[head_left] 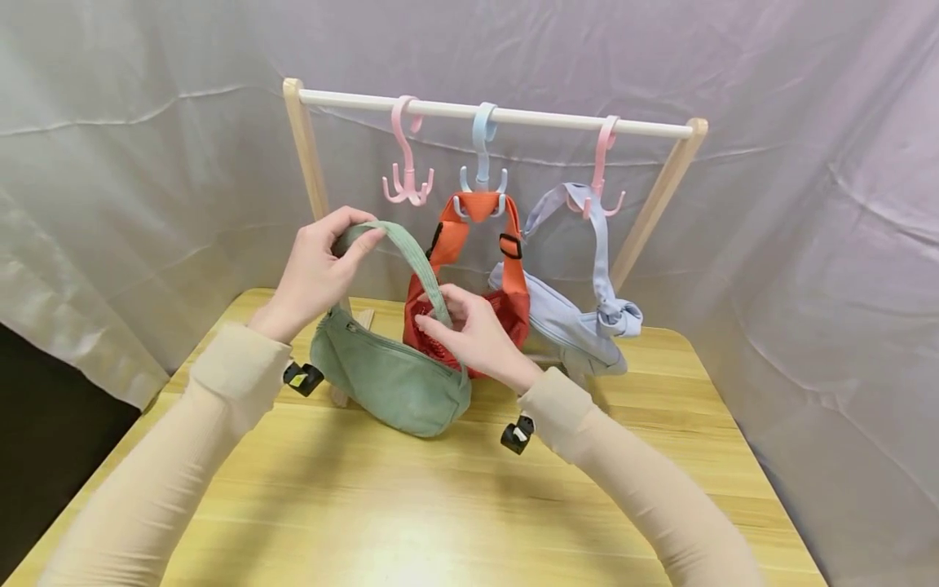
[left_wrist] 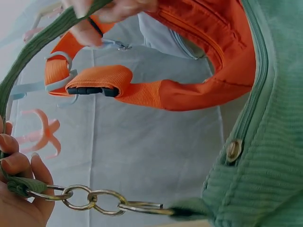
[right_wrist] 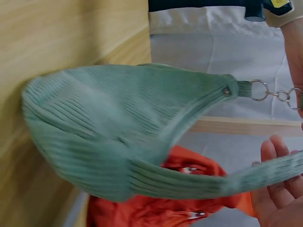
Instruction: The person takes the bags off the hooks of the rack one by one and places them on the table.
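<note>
A green corduroy shoulder bag [head_left: 392, 379] hangs from its strap [head_left: 408, 251], low over the table in front of the rack. My left hand [head_left: 317, 261] grips the strap's upper left end, where the left wrist view shows a metal chain [left_wrist: 102, 201] linking it to the bag. Farther down the strap is my right hand [head_left: 480, 336], its thumb and fingers around the band; in the right wrist view the strap crosses its fingers [right_wrist: 279, 189]. Behind the green bag, a red-orange bag [head_left: 517, 314] hangs by its strap on a light blue hook [head_left: 482, 147].
A white-bar rack [head_left: 543, 119] with wooden legs stands on the wooden table [head_left: 411, 505]. The left pink hook [head_left: 407, 186] holds nothing. A pale blue bag [head_left: 568, 322] hangs from the right pink hook [head_left: 601, 155]. Grey cloth [head_left: 807, 244] surrounds the table.
</note>
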`<move>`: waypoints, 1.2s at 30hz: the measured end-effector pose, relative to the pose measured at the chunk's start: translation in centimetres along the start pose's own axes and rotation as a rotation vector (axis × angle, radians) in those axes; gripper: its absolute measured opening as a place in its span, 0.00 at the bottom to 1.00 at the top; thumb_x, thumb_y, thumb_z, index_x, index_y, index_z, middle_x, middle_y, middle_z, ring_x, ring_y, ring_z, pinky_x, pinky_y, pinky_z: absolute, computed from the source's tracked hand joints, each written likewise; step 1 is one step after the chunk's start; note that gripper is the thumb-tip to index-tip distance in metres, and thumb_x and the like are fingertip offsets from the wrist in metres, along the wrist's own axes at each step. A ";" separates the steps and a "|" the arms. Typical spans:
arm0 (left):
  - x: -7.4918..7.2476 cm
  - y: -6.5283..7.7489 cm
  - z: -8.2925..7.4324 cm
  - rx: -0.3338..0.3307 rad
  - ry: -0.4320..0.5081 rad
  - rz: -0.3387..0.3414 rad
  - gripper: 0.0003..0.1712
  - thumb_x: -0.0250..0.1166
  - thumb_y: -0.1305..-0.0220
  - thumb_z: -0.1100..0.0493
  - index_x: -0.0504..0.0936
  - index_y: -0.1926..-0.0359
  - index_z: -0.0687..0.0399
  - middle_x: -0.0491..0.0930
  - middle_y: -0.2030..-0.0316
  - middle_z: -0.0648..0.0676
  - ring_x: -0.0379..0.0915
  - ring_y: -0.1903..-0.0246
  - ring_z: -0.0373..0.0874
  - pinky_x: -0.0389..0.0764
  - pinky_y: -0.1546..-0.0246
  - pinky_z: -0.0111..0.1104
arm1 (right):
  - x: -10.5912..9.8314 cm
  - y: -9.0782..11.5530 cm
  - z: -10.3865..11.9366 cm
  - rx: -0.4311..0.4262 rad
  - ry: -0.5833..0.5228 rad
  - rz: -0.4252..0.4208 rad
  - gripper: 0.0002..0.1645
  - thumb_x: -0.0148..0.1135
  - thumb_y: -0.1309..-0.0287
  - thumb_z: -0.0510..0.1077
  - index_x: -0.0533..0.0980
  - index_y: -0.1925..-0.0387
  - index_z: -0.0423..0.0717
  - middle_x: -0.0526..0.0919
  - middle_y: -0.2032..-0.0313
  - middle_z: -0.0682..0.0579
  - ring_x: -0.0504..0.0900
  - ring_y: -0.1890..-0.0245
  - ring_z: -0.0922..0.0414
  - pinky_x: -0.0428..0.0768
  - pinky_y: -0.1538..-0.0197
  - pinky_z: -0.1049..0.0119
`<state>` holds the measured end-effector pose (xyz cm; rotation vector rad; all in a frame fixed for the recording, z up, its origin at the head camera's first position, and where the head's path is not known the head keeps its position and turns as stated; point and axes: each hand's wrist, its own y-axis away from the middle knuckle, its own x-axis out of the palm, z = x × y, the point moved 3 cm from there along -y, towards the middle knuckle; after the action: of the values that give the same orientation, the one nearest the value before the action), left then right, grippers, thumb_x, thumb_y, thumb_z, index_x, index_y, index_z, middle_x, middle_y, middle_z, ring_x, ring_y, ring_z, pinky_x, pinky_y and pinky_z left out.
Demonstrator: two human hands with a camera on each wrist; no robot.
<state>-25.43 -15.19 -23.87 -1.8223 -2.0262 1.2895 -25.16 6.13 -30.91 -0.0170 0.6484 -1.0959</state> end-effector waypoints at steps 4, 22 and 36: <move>0.0 0.5 0.0 -0.007 0.033 -0.016 0.11 0.64 0.29 0.56 0.84 0.54 0.58 0.69 0.77 0.48 0.58 0.79 0.37 0.60 0.76 0.27 | 0.7 1.1 -1.1 0.007 0.031 0.026 0.16 0.66 0.35 0.44 0.78 0.49 0.42 0.88 0.61 0.50 0.84 0.67 0.61 0.78 0.62 0.68; -0.7 2.8 0.2 0.008 0.164 -0.095 0.07 0.63 0.30 0.63 0.83 0.55 0.63 0.68 0.78 0.44 0.56 0.81 0.35 0.60 0.78 0.27 | 3.2 4.3 -4.9 -0.103 0.249 0.113 0.21 0.70 0.43 0.37 0.79 0.47 0.42 0.86 0.51 0.47 0.84 0.49 0.53 0.81 0.44 0.57; -1.6 5.0 1.8 0.036 0.322 -0.105 0.07 0.57 0.27 0.67 0.82 0.59 0.63 0.67 0.80 0.42 0.58 0.82 0.35 0.60 0.79 0.27 | 4.3 5.6 -6.5 -0.110 0.234 0.081 0.24 0.66 0.43 0.36 0.76 0.44 0.46 0.86 0.54 0.49 0.77 0.61 0.60 0.77 0.52 0.67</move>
<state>-22.30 -17.90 -27.54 -1.7494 -1.8828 0.9290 -22.56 7.15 -40.03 0.0429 0.9121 -0.9911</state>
